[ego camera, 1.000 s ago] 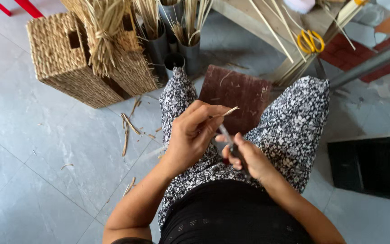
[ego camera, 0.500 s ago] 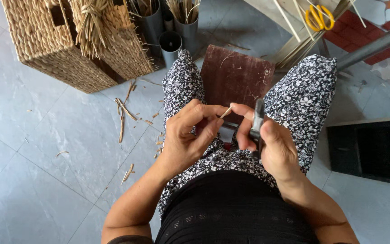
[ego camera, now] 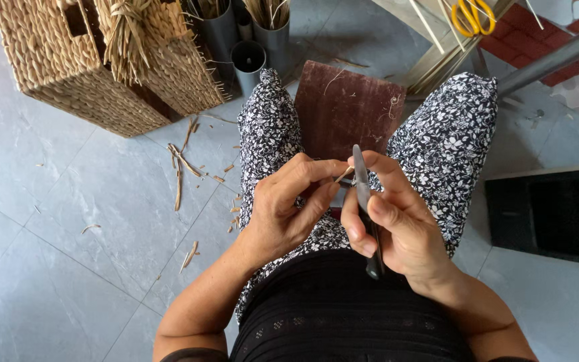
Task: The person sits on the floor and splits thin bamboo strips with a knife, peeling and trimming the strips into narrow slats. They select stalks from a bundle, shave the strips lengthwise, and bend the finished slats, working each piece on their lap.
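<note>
The one camera sits on my head and looks steeply down, close over my lap and my hands. Its view reaches forward to the grey tiled floor [ego camera: 68,221] and the woven baskets [ego camera: 82,74].

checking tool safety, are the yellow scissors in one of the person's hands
No, the yellow scissors lie up on the pale ledge, while the right hand grips a knife.

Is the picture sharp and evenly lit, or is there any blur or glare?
Head view: soft, even daylight, no glare on the grey floor; left hand, right hand and knife are sharp; wide lens bends the basket at the edge.
</note>
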Demonstrator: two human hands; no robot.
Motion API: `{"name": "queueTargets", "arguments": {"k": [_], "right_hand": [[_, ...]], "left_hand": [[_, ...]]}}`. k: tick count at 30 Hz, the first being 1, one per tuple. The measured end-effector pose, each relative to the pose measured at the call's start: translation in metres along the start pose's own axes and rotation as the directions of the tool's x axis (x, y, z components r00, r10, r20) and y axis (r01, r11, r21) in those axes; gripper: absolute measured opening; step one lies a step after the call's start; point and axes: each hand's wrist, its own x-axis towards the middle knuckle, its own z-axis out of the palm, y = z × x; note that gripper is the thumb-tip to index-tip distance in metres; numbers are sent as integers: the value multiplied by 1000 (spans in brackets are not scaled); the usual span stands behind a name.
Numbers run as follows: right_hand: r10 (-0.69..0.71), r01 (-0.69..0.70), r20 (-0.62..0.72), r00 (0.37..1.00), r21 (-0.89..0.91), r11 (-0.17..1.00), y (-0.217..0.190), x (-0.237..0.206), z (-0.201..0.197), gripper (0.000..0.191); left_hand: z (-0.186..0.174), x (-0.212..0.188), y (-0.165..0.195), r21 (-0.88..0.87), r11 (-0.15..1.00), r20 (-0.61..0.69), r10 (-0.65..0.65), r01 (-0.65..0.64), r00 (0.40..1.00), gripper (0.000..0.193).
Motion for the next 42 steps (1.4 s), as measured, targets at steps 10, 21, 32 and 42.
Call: {"name": "queueTargets", "arguments": {"k": [10,21,32,42], "right_hand": [[26,-25,-23,999,66,997,6,-1,-5,47],[12,-9,-27,1000,104,994,13,-7,-4,49],[-13,15,-17,1000,85,996,16,-9,-4,49],[12,-10,-16,1000,89,996,16,-8,-5,49]], "left_hand": [[2,1,-4,126,989,-50,80,-74,995,32],[12,-5,-9,260,959,-148,153,-111,977,37],[19,-5,-10,337,926,-212,250,-169,945,40],[13,-7,-10,228,967,-161,154,-115,975,37]]}}
